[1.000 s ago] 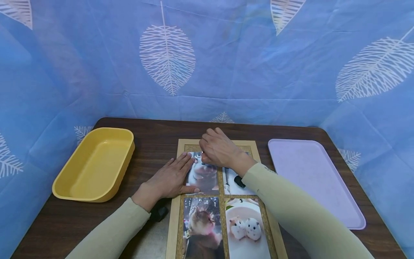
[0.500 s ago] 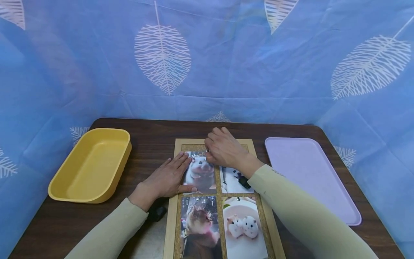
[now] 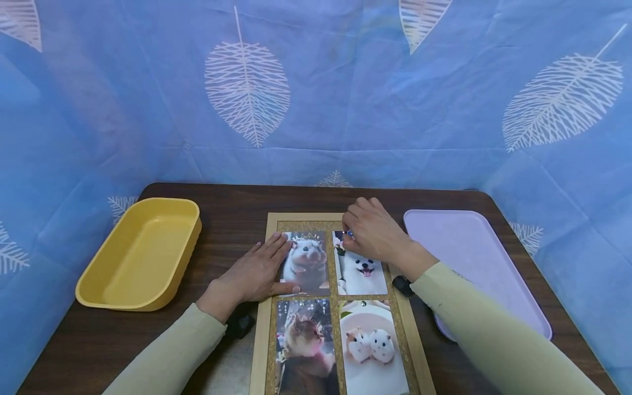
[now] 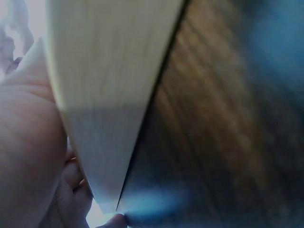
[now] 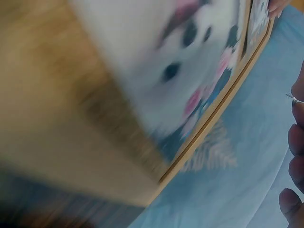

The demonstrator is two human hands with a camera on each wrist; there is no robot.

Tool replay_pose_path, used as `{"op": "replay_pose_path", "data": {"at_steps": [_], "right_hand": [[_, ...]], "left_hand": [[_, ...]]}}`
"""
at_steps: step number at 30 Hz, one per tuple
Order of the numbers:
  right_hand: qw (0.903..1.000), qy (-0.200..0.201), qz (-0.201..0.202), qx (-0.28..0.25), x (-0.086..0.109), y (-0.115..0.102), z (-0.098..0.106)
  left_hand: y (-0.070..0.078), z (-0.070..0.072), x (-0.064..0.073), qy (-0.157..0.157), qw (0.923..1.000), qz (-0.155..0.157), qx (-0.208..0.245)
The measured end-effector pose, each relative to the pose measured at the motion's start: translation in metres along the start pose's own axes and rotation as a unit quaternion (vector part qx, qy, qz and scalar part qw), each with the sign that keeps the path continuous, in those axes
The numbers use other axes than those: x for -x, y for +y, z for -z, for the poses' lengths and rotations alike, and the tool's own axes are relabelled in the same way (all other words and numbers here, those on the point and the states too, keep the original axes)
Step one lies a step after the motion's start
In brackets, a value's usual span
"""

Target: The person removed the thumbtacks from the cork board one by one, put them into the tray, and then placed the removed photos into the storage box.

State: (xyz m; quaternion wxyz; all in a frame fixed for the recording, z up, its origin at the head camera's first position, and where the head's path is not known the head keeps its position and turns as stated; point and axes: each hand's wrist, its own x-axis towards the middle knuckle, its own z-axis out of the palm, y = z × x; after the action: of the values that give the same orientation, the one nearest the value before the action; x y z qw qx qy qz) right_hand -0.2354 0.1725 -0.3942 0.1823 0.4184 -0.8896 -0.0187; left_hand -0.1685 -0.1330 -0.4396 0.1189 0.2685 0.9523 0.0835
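A cork board in a pale wooden frame [image 3: 412, 334] lies on the table with several animal photos on it. My left hand [image 3: 254, 274] rests flat on its left side, fingers on the edge of the crowned hamster photo [image 3: 308, 269] and thumb at the photo's lower part. My right hand [image 3: 372, 233] is over the top of the white dog photo [image 3: 362, 280], hiding its upper right part. Thumb and fingertip pinch a small metal pin [image 5: 294, 99], its thin point sticking out in the right wrist view. Below are a squirrel-like animal photo [image 3: 306, 345] and a two-hamster photo [image 3: 372, 351].
A yellow tub [image 3: 143, 252] stands on the left of the dark wooden table [image 3: 232, 219]. On the right lies a lilac tray [image 3: 454, 236], partly under my right forearm. Small shiny studs show at the top of the lower photos. A blue leaf-patterned cloth [image 3: 316, 109] hangs behind.
My right hand has moved right, from the top of the crowned hamster photo to the top of the dog photo. My left hand has stayed in place.
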Motion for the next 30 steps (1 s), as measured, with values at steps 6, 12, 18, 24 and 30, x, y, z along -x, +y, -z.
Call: {"op": "replay_pose_path", "data": {"at_steps": [6,12,18,24,30], "right_hand": [[0.9996,0.017,-0.024,0.001,0.032,0.020,0.004],[0.9976,0.026,-0.064,-0.005,0.065,0.041,0.008],[0.9909,-0.010,-0.134,-0.006,0.098,0.060,0.013],[0.9845,-0.035,-0.172,0.007,0.130,0.077,0.013],[0.9821,-0.051,-0.181,0.013,0.147,0.085,0.012]], "left_hand": [[0.001,-0.001,0.001,0.001,1.0000,0.003,0.003],[0.000,-0.002,0.000,0.000,1.0000,0.005,0.000],[0.002,-0.003,-0.001,-0.002,1.0000,0.005,0.005],[0.003,-0.002,0.000,0.001,1.0000,0.000,0.007],[0.002,-0.002,0.000,0.003,1.0000,0.000,0.004]]}}
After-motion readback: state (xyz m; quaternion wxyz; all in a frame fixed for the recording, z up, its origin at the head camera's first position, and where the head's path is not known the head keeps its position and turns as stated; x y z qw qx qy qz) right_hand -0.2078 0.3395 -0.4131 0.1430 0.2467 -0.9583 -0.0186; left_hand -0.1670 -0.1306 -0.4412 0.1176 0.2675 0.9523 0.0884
